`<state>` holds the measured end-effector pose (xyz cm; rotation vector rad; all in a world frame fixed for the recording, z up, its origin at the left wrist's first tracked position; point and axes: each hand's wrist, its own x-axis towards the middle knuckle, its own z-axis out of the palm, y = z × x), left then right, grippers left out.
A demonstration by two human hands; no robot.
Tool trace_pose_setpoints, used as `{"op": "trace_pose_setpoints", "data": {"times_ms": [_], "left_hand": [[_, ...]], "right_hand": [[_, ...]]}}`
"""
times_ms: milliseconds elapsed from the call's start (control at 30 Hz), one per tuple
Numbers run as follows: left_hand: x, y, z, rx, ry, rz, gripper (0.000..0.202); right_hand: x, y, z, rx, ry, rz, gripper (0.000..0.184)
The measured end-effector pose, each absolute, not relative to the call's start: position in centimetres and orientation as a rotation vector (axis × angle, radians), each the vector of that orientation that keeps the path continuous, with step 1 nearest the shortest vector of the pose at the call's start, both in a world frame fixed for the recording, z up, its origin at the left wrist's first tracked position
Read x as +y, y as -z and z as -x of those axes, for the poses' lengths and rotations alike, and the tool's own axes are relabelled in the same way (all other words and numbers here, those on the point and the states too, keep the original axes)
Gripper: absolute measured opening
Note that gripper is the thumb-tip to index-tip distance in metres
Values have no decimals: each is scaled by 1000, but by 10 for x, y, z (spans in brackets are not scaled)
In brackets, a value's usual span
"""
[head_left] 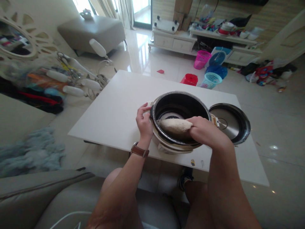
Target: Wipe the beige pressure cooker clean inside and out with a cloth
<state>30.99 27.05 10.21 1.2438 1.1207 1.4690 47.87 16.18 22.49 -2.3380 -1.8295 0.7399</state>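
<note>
A round electric cooker (pixel 166 149) with a light body and a dark inner pot (pixel 190 103) stands uncovered on a white table (pixel 105 108). My left hand (pixel 144 122) grips the cooker's left side at the rim, thumb and fingers curled against it. Inside the pot's near right part, my right hand (pixel 202 129) is closed on a beige cloth (pixel 175 125), which stretches left across the opening along the near inner wall. My right fingertips are hidden by the cloth and hand. To the right lies the cooker's lid (pixel 231 124), its metal inner face up.
Small stickers (pixel 193 162) mark the table's near edge. Beyond the table are a red stool (pixel 190 79), a light blue basket (pixel 211 80) and a pink basket (pixel 202 59). A lamp with white shades (pixel 73 91) stands left. A grey sofa (pixel 59 197) is below me.
</note>
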Motion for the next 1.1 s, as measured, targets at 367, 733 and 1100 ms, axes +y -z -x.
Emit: {"op": "trace_pose_setpoints", "data": {"times_ms": [367, 733, 1100], "left_hand": [[270, -102, -310, 1106, -1481, -1212, 26], [269, -105, -310, 1127, -1470, -1230, 26], [270, -103, -310, 1099, -1477, -1201, 26]], "right_hand": [[181, -197, -446, -1566, -535, 1932, 32], [178, -209, -444, -1978, -1095, 1916, 27], [169, -217, -486, -1490, -506, 2185, 24]]}}
